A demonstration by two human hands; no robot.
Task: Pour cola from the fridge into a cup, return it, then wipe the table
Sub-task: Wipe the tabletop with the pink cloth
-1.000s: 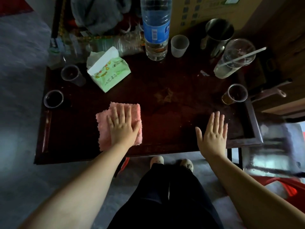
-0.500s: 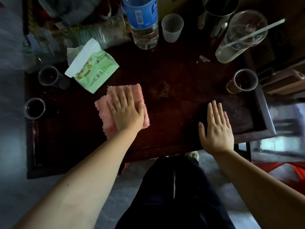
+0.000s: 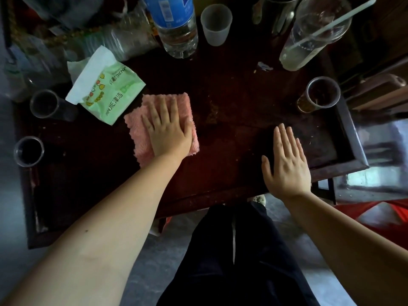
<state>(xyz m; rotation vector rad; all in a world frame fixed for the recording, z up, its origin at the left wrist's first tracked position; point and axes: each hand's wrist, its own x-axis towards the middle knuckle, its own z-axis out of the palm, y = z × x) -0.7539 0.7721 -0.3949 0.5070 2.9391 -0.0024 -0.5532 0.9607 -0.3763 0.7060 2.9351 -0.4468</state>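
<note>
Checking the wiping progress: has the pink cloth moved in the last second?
Yes. The cloth, pressed under the left hand, has slid away from the near edge of the table, farther in and rightward, up beside the tissue pack.

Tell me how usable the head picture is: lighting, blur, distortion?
Head view: dim, the table very dark; pink cloth, left hand and right hand sharp; table edges bow from the wide-angle lens; bright, smeared floor at far right.
</note>
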